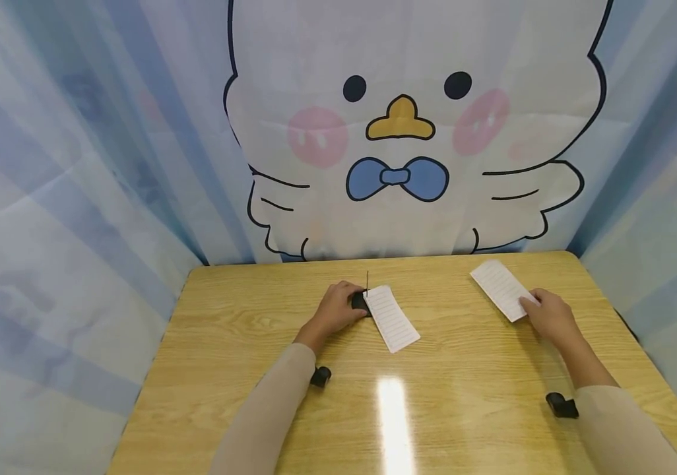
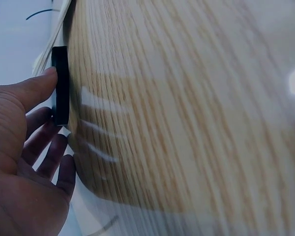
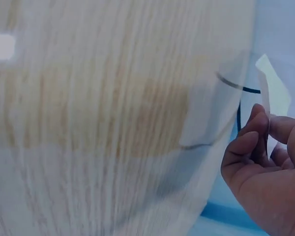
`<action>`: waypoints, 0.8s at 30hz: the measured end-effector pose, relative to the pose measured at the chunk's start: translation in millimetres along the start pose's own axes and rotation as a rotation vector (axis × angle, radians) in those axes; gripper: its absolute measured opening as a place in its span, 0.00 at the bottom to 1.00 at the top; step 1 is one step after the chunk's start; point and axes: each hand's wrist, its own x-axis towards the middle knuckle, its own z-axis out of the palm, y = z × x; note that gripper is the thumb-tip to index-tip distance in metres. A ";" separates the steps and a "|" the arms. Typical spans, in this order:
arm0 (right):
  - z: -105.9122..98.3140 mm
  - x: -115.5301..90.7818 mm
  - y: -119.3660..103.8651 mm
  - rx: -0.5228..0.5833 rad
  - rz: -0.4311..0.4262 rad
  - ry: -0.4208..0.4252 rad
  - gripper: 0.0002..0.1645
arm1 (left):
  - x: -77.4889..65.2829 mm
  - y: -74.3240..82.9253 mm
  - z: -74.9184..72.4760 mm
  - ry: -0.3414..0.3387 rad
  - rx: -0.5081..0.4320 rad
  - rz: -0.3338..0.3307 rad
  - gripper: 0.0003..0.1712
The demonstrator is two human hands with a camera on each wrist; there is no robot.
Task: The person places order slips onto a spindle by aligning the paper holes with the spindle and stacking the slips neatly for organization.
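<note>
My left hand [image 1: 338, 305] holds the small black base [image 1: 359, 302] of a paper spike near the table's far edge. A thin rod [image 1: 367, 282] rises from the base. In the left wrist view the base [image 2: 62, 87] appears edge-on, with the thumb and fingers about its rim. A white slip with printed lines [image 1: 392, 320] slants toward me, its upper corner at the rod. Off to the right, my right hand [image 1: 551, 318] pinches a second white printed slip [image 1: 501, 289] by its near corner. The right wrist view shows this slip [image 3: 274, 91] between thumb and fingers.
The wooden table [image 1: 243, 369] ends at a cartoon-printed curtain [image 1: 398, 218], and further curtain hangs on both sides. Black wrist-camera pieces [image 1: 562, 406] sit by both sleeves. A bright light reflection [image 1: 394, 422] lies on the tabletop.
</note>
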 end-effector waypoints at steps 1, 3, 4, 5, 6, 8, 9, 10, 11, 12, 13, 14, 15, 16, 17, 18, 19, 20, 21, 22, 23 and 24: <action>-0.9 -0.6 -0.6 0.006 -0.001 0.005 0.35 | -0.1 -0.4 0.3 -0.001 -0.002 0.002 0.30; -2.6 -2.0 -2.6 0.011 -0.012 0.018 0.35 | -0.4 -0.8 0.6 -0.003 -0.004 0.002 0.30; -3.5 -2.8 -4.3 0.016 -0.020 0.023 0.35 | -0.6 -0.9 0.7 -0.004 -0.005 0.002 0.30; -4.2 -3.5 -6.0 0.019 -0.030 0.030 0.35 | -1.0 -1.0 0.8 -0.004 -0.003 0.000 0.30; -4.9 -4.2 -8.0 0.026 -0.041 0.035 0.34 | -1.4 -1.0 0.6 -0.005 -0.003 -0.002 0.30; -6.1 -5.9 -12.3 0.037 -0.062 0.047 0.33 | -2.2 -0.9 0.2 -0.006 -0.002 -0.005 0.30; -6.4 -6.7 -14.4 0.044 -0.069 0.052 0.33 | -2.6 -0.9 0.0 -0.008 -0.003 -0.006 0.30; -6.6 -7.5 -16.5 0.050 -0.076 0.055 0.32 | -3.0 -0.9 -0.4 -0.009 -0.006 -0.006 0.30; -6.7 -8.2 -18.4 0.055 -0.083 0.058 0.32 | -3.4 -0.9 -1.0 -0.011 -0.016 -0.007 0.30; -6.7 -8.9 -20.3 0.060 -0.089 0.060 0.31 | -3.9 -0.7 -1.8 -0.013 -0.031 -0.011 0.29; -6.7 -9.6 -22.3 0.061 -0.093 0.064 0.31 | -4.5 -0.6 -2.7 -0.016 -0.048 -0.015 0.29; -6.8 -10.3 -24.5 0.064 -0.097 0.067 0.31 | -5.3 -0.4 -3.8 -0.019 -0.072 -0.021 0.29; -7.2 -11.0 -26.7 0.068 -0.099 0.069 0.30 | -6.2 0.0 -5.2 -0.023 -0.094 -0.028 0.30; -7.7 -11.9 -29.3 0.070 -0.103 0.070 0.30 | -7.0 0.5 -6.8 -0.026 -0.116 -0.036 0.30; -8.8 -12.7 -32.1 0.078 -0.108 0.071 0.30 | -7.8 1.4 -9.0 -0.027 -0.140 -0.042 0.30; -9.8 -13.6 -34.9 0.081 -0.113 0.074 0.31 | -8.7 2.1 -10.9 -0.028 -0.159 -0.047 0.31; -11.3 -14.6 -38.0 0.082 -0.120 0.078 0.31 | -9.2 3.0 -12.9 -0.027 -0.175 -0.048 0.31; -13.1 -15.7 -41.1 0.083 -0.128 0.081 0.31 | -9.4 4.0 -15.2 -0.022 -0.193 -0.043 0.31; -14.8 -16.7 -44.2 0.082 -0.137 0.087 0.31 | -9.4 5.1 -17.5 -0.016 -0.205 -0.037 0.31; -16.9 -17.6 -47.1 0.082 -0.147 0.091 0.32 | -9.3 6.3 -19.8 -0.008 -0.220 -0.025 0.31; -18.9 -18.4 -50.1 0.084 -0.154 0.095 0.32 | -9.2 7.4 -22.0 0.000 -0.233 -0.015 0.31; -20.3 -19.1 -52.9 0.082 -0.158 0.103 0.32 | -9.0 8.4 -24.1 0.011 -0.241 -0.001 0.31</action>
